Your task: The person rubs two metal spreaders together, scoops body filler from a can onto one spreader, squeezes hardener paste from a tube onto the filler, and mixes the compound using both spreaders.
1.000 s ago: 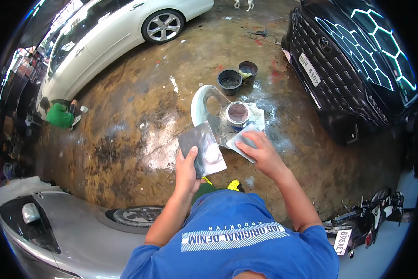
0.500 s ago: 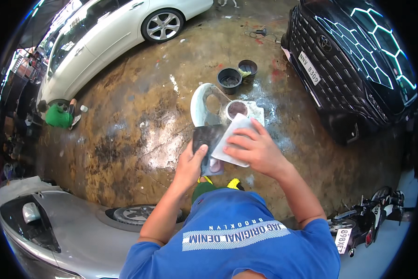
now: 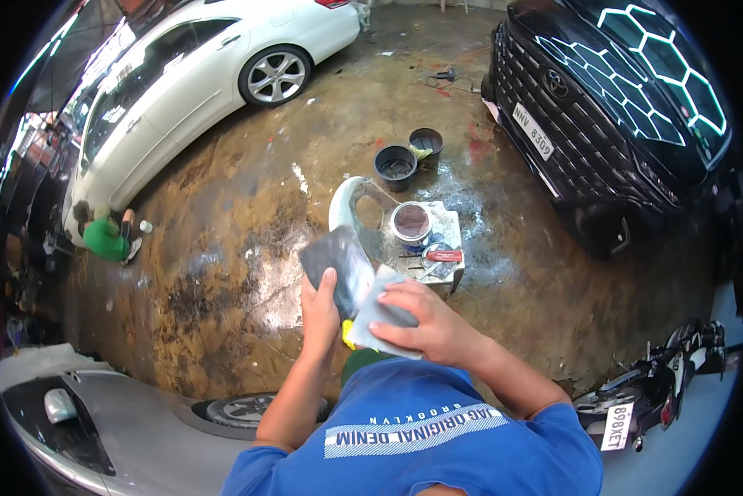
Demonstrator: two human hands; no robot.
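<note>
My left hand (image 3: pixel 319 312) grips a dark, glossy flat rectangular plate (image 3: pixel 332 263) by its left edge, thumb on top. The plate is tilted, and a pale smear or reflection shows near its right side. In my right hand (image 3: pixel 428 321) is a pale grey-white rectangular sheet (image 3: pixel 375 317), pinched under the fingers. This sheet overlaps the plate's lower right corner; whether the two touch I cannot tell. Just beyond my hands, a white plastic chair (image 3: pixel 343 205) carries a round white tub (image 3: pixel 411 221) with brownish contents and a red-handled tool (image 3: pixel 444 256).
Two black buckets (image 3: pixel 396 168) stand past the chair on the stained wet floor. A white car (image 3: pixel 173 107) is at far left, a black car (image 3: pixel 553 124) at right, a silver car (image 3: pixel 148 413) near left, a motorcycle (image 3: pixel 661 397) near right. A person in green (image 3: pixel 105 240) crouches by the white car.
Both hands have shifted left, and the right one has drawn nearer my body with the sheet. The plate has turned and shows more of its face. The red-handled tool has come into sight.
</note>
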